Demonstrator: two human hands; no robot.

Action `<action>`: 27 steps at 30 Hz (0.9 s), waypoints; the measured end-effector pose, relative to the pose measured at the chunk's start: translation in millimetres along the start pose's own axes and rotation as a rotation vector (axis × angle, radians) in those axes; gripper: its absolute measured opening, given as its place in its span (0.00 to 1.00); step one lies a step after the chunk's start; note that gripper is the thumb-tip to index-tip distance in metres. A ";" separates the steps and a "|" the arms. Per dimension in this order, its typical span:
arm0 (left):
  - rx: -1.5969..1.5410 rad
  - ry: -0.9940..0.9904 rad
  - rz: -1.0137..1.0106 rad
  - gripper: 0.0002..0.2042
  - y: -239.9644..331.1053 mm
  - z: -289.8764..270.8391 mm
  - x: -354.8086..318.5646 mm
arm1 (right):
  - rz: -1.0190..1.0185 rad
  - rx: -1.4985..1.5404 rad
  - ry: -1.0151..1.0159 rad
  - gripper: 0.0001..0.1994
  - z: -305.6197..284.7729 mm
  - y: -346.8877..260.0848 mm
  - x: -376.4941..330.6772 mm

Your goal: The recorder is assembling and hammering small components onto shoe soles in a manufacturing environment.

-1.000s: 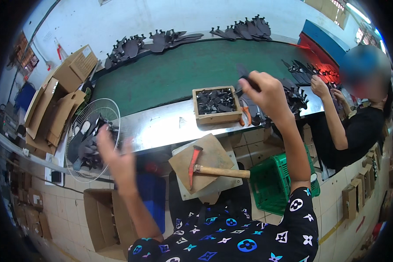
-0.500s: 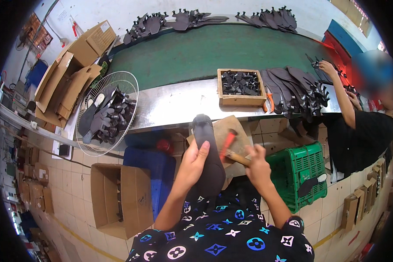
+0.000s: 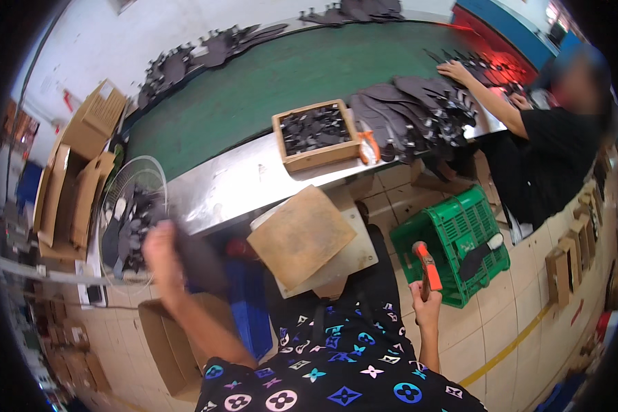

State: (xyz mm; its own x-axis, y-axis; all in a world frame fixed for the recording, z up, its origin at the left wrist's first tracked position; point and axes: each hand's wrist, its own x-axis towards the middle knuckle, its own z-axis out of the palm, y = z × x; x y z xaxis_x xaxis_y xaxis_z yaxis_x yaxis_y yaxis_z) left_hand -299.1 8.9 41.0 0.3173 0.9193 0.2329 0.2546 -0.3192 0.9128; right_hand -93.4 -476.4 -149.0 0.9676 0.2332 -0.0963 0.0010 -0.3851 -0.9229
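Note:
My left hand [image 3: 163, 257] is blurred by motion beside the round wire basket [image 3: 161, 173] at the left. It grips a dark shoe sole [image 3: 200, 262], which is smeared and points toward the blue bin. Several dark soles with heels [image 3: 136, 218] lie in the basket. At the right, my right hand [image 3: 427, 302] is closed round the handle of a hammer [image 3: 426, 264] with an orange-red head, held upright in front of the green crate. Between my hands, a tan square pad [image 3: 302, 237] lies on a pale board [image 3: 357, 257] over my lap.
A wooden box [image 3: 319, 163] of small dark parts stands on the metal bench edge, beside orange-handled pliers [image 3: 369, 147] and piled soles [image 3: 398, 103]. The green belt [image 3: 268, 82] runs behind. A co-worker [image 3: 563, 147] sits at right near a green crate [image 3: 453, 226]. A blue bin [image 3: 248, 302] stands at left.
My left hand has carried the sole left from above the pad to beside the wire basket. My right hand has moved right with the hammer. The view has turned, and the pad is uncovered.

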 end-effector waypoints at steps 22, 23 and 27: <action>0.161 -0.565 0.652 0.17 159.9 554.9 -25.1 | -0.096 0.041 0.061 0.07 -0.4 -38.6 -11.8; 0.127 -0.523 0.808 0.16 167.1 541.2 -31.2 | -0.070 0.077 0.091 0.07 0.7 -24.6 -13.4; 0.147 -0.567 0.880 0.08 187.9 394.6 -31.3 | 0.047 0.311 0.091 0.09 -3.4 17.7 -4.0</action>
State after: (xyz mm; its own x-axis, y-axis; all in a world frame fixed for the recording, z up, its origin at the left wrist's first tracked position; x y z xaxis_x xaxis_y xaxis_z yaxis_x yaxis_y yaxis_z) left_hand 99.2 -170.7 73.0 0.8143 0.1201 0.5678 -0.1767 -0.8807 0.4396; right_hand -96.4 -487.1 -163.7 0.9833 0.1359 -0.1208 -0.1078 -0.0995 -0.9892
